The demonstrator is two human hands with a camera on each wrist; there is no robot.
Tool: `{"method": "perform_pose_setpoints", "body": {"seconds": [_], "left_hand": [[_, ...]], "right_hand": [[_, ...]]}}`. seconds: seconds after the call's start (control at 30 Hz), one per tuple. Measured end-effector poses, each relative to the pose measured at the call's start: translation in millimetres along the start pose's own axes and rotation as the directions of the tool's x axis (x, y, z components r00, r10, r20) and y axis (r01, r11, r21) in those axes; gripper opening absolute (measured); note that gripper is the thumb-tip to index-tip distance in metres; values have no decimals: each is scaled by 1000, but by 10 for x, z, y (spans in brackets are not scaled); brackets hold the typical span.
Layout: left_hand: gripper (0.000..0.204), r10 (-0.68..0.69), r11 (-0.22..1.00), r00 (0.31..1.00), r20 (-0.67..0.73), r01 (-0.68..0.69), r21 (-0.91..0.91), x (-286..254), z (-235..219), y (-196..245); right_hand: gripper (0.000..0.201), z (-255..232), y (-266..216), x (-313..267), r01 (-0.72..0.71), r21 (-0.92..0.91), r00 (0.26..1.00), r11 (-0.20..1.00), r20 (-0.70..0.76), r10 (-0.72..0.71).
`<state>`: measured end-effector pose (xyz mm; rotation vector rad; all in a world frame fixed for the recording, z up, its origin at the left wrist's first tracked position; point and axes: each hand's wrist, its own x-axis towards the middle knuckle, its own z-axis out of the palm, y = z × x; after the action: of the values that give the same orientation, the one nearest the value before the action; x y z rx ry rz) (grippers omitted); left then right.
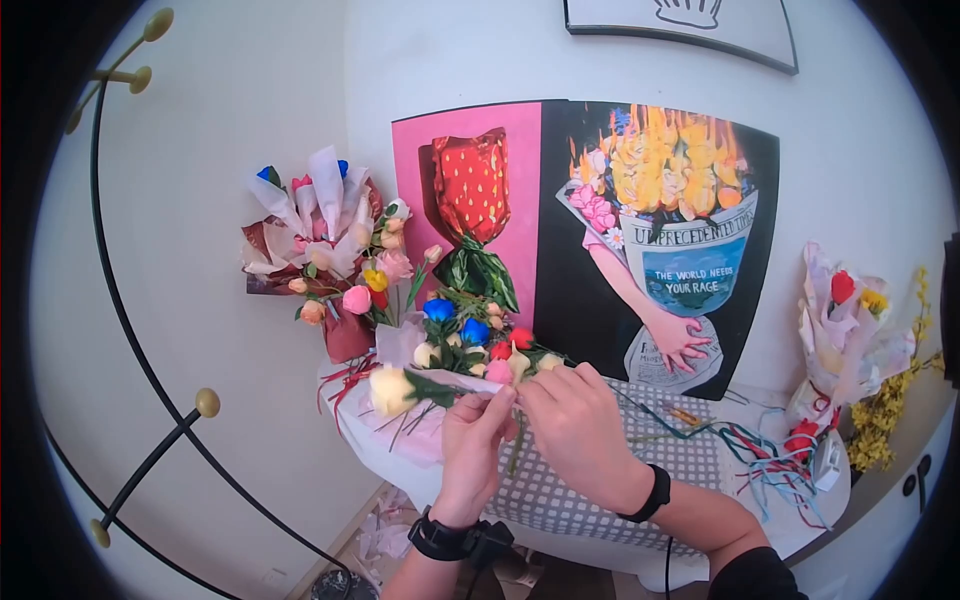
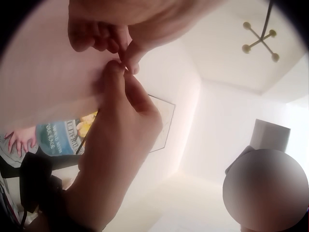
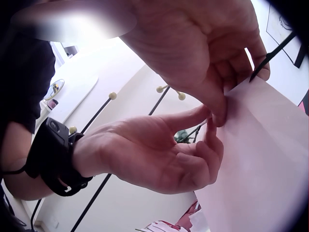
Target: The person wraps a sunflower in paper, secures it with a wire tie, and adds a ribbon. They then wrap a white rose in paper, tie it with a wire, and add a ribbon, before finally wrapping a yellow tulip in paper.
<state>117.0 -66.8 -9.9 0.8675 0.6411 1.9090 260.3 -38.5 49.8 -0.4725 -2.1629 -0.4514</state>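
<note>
My left hand (image 1: 468,450) and right hand (image 1: 585,435) meet above the table's front, fingertips together. Between them they pinch the edge of a pale sheet (image 3: 260,140), which fills the right side of the right wrist view. A dark thin stem (image 3: 270,57) passes by the right hand's fingers (image 3: 241,60). In the left wrist view, the left hand (image 2: 130,17) is at the top and the right hand (image 2: 118,140) below, thumbs and forefingers close together. A cream rose (image 1: 390,391) with green leaves lies left of the hands; what supports it is hidden.
Blue (image 1: 438,310), red and pink flowers lie behind the hands on a white table (image 1: 400,465) with a checked cloth (image 1: 560,490). Wrapped bouquets stand left (image 1: 348,335) and right (image 1: 815,370). Tangled ribbons (image 1: 775,480) lie right; pictures (image 1: 740,330) lean behind.
</note>
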Motion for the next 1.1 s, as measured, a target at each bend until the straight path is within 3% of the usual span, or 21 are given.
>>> {"method": "perform_pose_setpoints", "body": {"seconds": [0.1,0.13,0.2,0.23,0.3,0.33,0.37,0.4,0.43,0.47,0.5,0.53,0.57,0.63,0.67,0.73,0.77,0.83,0.87,0.93,1.1], "left_hand": [[13,59,996,989,134,-68,65,-65,0,141],[13,59,996,989,137,-68,64,-66,-44,164],[15,117,953,987,112,-143,268,-108,-200,221],[15,117,952,987,113,-144,271,-102,-356,210],[35,446,758,891,-80,-329,563,-55,-713,115],[35,446,757,892,-77,-330,564,-87,-790,92],[46,478,736,860,-176,-284,615,-111,-851,72],[59,512,716,816,-269,-232,658,-128,-889,57],[59,513,716,816,-267,-236,657,-156,-918,43],[66,276,914,939,-207,-189,360,-192,-946,31],[74,54,998,997,-60,-51,37,-226,-959,33],[59,37,999,995,-94,-38,-2,-287,-886,45],[59,37,999,995,-96,-38,-5,-298,-917,67],[42,-60,974,996,-68,73,216,-296,-1008,146],[42,-62,973,996,-67,75,216,-289,-1009,182],[28,77,969,989,-128,-44,242,-270,-981,308],[28,79,968,988,-130,-45,245,-277,-973,372],[28,136,943,982,-133,-87,321,-305,-943,484],[28,138,943,981,-135,-88,321,-325,-922,533],[27,144,933,980,-140,-87,349,-375,-876,622],[27,101,947,982,-158,-46,318,-490,-792,789]], "right_hand": [[18,-110,38,58,-71,147,996,987,-34,76],[18,-115,84,70,-72,144,996,987,-35,77],[11,-117,187,98,-195,433,968,880,-59,244],[11,-163,218,128,-196,434,968,879,-61,245],[7,-277,289,194,-442,643,875,625,158,457],[11,-263,367,194,-491,745,839,452,264,475],[11,-266,415,199,-489,745,840,454,260,477],[12,-273,452,210,-456,827,844,328,285,454],[13,-274,477,219,-418,888,850,191,308,427],[13,-271,492,222,-417,888,851,193,307,425],[14,-264,498,223,-421,890,848,173,319,422],[16,-251,503,226,-425,892,845,152,331,419],[16,-228,521,227,-428,891,845,154,334,417],[14,-192,575,220,-452,867,842,211,336,422],[14,-194,592,221,-453,866,841,211,337,424],[13,-183,609,229,-539,761,810,361,352,469],[13,-140,607,222,-538,763,811,358,352,468],[12,4,606,190,-520,666,825,534,229,517],[12,89,612,174,-519,667,826,534,230,514],[10,225,600,154,-272,411,917,870,-162,364],[9,260,491,120,-250,281,932,926,-188,309]]}}
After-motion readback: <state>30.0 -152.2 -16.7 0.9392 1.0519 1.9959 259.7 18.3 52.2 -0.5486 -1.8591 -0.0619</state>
